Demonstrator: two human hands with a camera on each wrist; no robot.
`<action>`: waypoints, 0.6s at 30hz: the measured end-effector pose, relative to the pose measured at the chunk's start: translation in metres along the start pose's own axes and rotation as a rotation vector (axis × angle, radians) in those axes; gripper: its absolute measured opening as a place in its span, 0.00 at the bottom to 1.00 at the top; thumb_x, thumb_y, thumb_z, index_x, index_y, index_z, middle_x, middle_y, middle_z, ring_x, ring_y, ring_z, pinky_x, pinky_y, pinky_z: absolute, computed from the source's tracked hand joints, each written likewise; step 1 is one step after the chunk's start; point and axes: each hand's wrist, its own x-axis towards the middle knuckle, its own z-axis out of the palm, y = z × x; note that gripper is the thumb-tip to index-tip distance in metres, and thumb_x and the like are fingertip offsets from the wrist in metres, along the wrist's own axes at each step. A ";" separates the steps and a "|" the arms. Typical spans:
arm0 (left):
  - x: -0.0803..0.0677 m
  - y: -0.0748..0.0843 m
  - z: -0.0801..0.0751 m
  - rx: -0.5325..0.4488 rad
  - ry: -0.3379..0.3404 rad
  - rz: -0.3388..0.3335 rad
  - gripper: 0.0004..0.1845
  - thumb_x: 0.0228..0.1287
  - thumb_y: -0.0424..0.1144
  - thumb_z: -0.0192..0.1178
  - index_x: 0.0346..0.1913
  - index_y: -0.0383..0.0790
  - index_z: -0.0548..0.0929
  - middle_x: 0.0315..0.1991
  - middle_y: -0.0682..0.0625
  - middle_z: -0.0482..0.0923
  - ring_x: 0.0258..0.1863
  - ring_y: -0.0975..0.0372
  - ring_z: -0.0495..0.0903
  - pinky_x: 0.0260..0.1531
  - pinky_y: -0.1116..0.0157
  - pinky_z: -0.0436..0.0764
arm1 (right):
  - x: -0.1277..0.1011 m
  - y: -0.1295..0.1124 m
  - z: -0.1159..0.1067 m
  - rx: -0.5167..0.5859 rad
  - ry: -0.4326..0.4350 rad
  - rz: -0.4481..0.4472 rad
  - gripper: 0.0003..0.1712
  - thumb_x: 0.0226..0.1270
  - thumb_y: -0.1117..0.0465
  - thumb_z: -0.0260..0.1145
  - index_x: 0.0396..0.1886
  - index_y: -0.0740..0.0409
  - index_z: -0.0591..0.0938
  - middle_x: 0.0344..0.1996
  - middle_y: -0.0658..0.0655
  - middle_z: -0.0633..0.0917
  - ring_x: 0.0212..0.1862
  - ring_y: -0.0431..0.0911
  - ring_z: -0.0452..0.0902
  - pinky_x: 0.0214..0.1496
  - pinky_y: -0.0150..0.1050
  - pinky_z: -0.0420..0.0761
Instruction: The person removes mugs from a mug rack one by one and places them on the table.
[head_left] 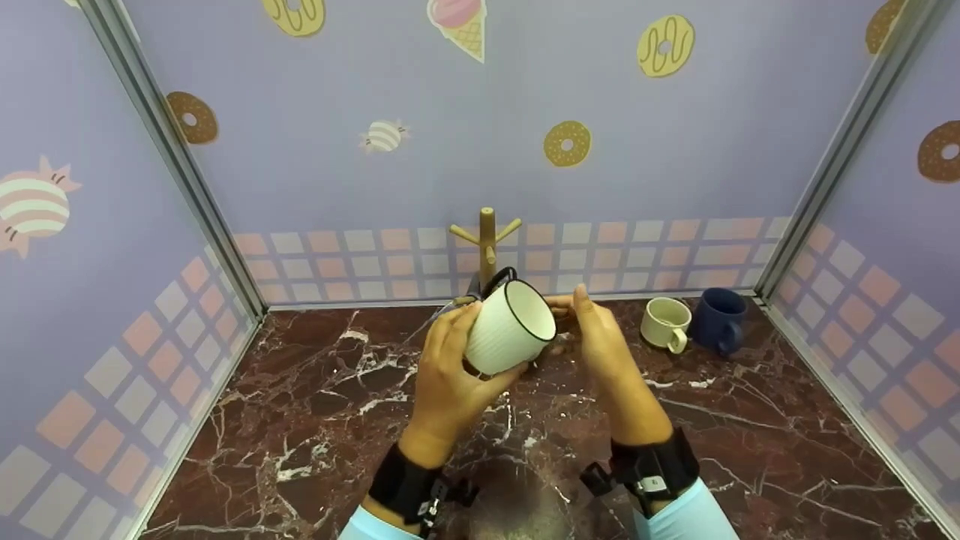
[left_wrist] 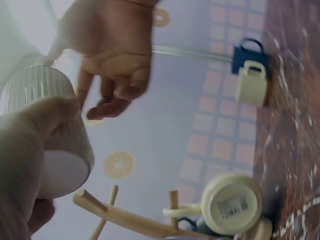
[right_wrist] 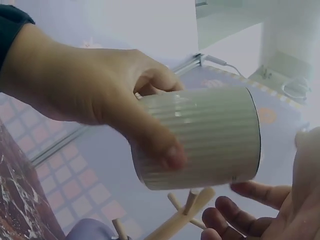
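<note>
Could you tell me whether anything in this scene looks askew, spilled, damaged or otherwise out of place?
Nothing looks spilled or broken. The ribbed white mug is tipped on its side, but only because the left hand holds it in the air before the wooden mug tree. The cream cup and navy cup stand upright on the marble counter.

left hand [head_left: 448, 367] curled in a grip, right hand [head_left: 600, 337] open alongside

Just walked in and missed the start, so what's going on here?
A person holds a ribbed white mug tilted in the left hand, just in front of a wooden mug tree. The right hand is open beside the mug, not gripping it. A cream mug already hangs on the tree. Another cream mug and a blue mug stand at the right on the marble table.
</note>
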 end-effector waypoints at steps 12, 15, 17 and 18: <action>0.006 0.010 -0.009 -0.673 -0.203 -0.523 0.51 0.49 0.40 0.92 0.78 0.38 0.79 0.67 0.39 0.85 0.58 0.50 0.89 0.58 0.54 0.94 | 0.005 -0.002 -0.012 0.049 0.028 0.107 0.24 0.97 0.58 0.50 0.72 0.71 0.82 0.44 0.54 0.91 0.37 0.43 0.84 0.26 0.32 0.82; 0.007 0.007 -0.010 -0.840 -0.253 -0.558 0.49 0.53 0.39 0.90 0.78 0.33 0.78 0.67 0.34 0.85 0.58 0.49 0.90 0.58 0.53 0.95 | 0.003 -0.004 -0.010 0.047 -0.010 0.119 0.25 0.97 0.56 0.51 0.75 0.67 0.82 0.41 0.53 0.88 0.34 0.41 0.81 0.24 0.31 0.79; 0.007 0.004 -0.010 -0.910 -0.281 -0.548 0.50 0.54 0.42 0.89 0.78 0.30 0.77 0.66 0.33 0.86 0.58 0.50 0.90 0.59 0.52 0.95 | 0.001 -0.006 -0.010 0.060 -0.044 0.126 0.24 0.97 0.55 0.51 0.74 0.63 0.83 0.40 0.52 0.88 0.32 0.41 0.80 0.24 0.32 0.77; 0.006 0.003 -0.010 -0.931 -0.291 -0.540 0.51 0.54 0.45 0.89 0.78 0.29 0.77 0.65 0.33 0.86 0.57 0.50 0.90 0.58 0.53 0.95 | 0.000 -0.007 -0.010 0.073 -0.062 0.127 0.24 0.97 0.55 0.51 0.72 0.61 0.84 0.38 0.52 0.88 0.31 0.41 0.80 0.23 0.32 0.75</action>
